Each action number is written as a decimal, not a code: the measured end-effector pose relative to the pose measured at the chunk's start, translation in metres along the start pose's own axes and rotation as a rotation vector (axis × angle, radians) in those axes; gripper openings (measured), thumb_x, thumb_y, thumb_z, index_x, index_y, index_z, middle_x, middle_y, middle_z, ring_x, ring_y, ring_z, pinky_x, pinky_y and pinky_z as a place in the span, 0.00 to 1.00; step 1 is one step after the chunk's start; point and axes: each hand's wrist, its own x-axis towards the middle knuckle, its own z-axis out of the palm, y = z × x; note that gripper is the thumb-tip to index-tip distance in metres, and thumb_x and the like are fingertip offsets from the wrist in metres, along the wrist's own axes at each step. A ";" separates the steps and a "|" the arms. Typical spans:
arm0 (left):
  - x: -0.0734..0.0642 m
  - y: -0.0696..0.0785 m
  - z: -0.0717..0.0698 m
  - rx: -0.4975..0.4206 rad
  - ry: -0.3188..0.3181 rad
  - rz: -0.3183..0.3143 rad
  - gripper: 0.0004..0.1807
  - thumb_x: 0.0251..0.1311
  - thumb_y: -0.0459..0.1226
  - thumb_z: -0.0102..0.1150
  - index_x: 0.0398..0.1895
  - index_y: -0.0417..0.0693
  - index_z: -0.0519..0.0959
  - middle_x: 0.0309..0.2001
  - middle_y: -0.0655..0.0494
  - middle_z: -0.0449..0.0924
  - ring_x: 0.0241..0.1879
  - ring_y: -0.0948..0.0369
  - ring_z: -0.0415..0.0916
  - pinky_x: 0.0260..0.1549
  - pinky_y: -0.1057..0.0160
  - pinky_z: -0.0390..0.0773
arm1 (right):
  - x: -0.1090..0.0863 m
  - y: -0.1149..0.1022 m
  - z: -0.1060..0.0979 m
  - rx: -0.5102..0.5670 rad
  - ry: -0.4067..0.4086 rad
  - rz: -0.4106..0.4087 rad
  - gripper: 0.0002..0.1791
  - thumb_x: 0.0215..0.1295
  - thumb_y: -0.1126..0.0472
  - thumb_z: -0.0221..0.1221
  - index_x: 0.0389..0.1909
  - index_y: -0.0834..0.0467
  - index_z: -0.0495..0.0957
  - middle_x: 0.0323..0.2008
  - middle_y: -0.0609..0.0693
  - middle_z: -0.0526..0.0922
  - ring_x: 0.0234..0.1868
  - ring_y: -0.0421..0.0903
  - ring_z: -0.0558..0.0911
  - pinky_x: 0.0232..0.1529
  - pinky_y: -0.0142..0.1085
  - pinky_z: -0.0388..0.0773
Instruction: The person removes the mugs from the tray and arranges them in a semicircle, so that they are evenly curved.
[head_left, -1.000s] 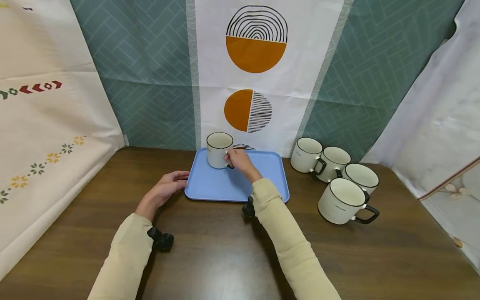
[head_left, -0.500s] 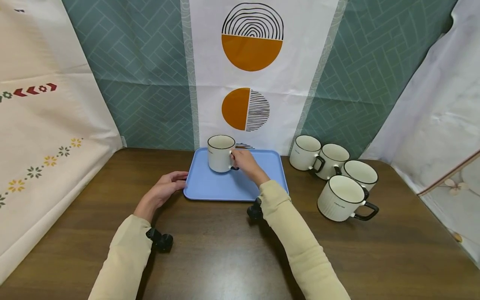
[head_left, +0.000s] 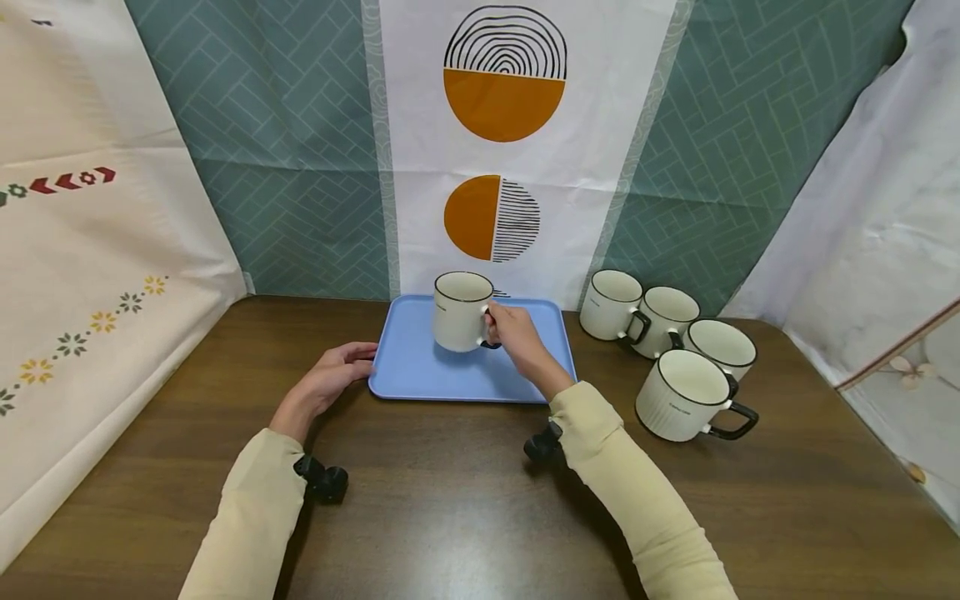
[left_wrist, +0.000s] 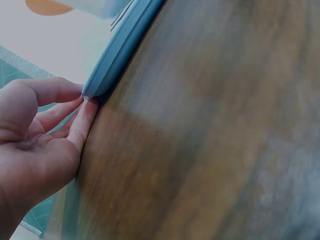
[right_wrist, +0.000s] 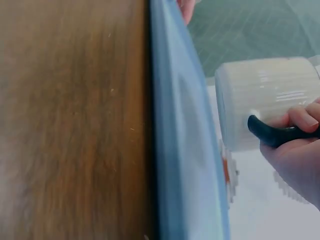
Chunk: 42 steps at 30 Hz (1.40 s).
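In the head view, my right hand (head_left: 517,333) grips the black handle of a white, black-rimmed enamel-style mug (head_left: 459,315) over the blue tray (head_left: 420,379). The right wrist view has the mug (right_wrist: 270,102) and the curled fingers of that hand (right_wrist: 300,160) around its handle (right_wrist: 272,135). A small gap shows between the mug's base and the tray. My left hand (head_left: 330,379) lies at the tray's left edge. Up close in the left wrist view, the fairly straight fingers of the left hand (left_wrist: 45,125) touch the tray's rim (left_wrist: 117,55) from the side.
Several matching mugs (head_left: 678,396) stand grouped on the wooden table (head_left: 420,492) to the right of the tray, handles pointing rightward. Patterned cloth (head_left: 300,150) hangs behind the table, and pale cloths (head_left: 112,350) border both sides.
The mug in my right hand has moved to the right and slightly nearer over the tray, the right forearm shifting right with it. My left hand stays at the tray's edge.
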 end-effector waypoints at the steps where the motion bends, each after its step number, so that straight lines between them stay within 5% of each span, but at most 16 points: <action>1: 0.000 0.000 0.000 0.000 0.002 -0.001 0.29 0.68 0.28 0.46 0.70 0.28 0.54 0.67 0.30 0.56 0.64 0.42 0.59 0.65 0.47 0.58 | -0.004 -0.003 -0.003 0.005 0.005 -0.006 0.22 0.77 0.57 0.42 0.23 0.65 0.66 0.14 0.48 0.57 0.19 0.42 0.57 0.30 0.35 0.60; 19: 0.003 -0.001 0.002 -0.010 -0.008 0.006 0.29 0.68 0.28 0.47 0.70 0.28 0.55 0.67 0.31 0.56 0.64 0.43 0.59 0.65 0.48 0.59 | -0.083 -0.034 -0.064 -0.009 0.044 -0.081 0.20 0.77 0.58 0.42 0.24 0.65 0.65 0.16 0.47 0.57 0.21 0.41 0.58 0.30 0.33 0.60; 33: 0.000 0.002 0.002 -0.001 -0.006 0.008 0.29 0.68 0.28 0.47 0.70 0.27 0.55 0.67 0.31 0.57 0.64 0.43 0.59 0.64 0.49 0.60 | -0.157 -0.017 -0.123 -0.157 -0.053 -0.123 0.23 0.79 0.57 0.37 0.24 0.68 0.61 0.18 0.51 0.56 0.21 0.47 0.57 0.26 0.39 0.55; 42: -0.001 0.003 0.002 -0.006 -0.015 0.012 0.29 0.69 0.29 0.47 0.70 0.27 0.54 0.67 0.31 0.56 0.65 0.42 0.58 0.64 0.48 0.59 | -0.181 0.002 -0.155 -0.137 -0.131 -0.122 0.24 0.80 0.58 0.34 0.25 0.70 0.58 0.19 0.52 0.53 0.23 0.48 0.56 0.31 0.44 0.52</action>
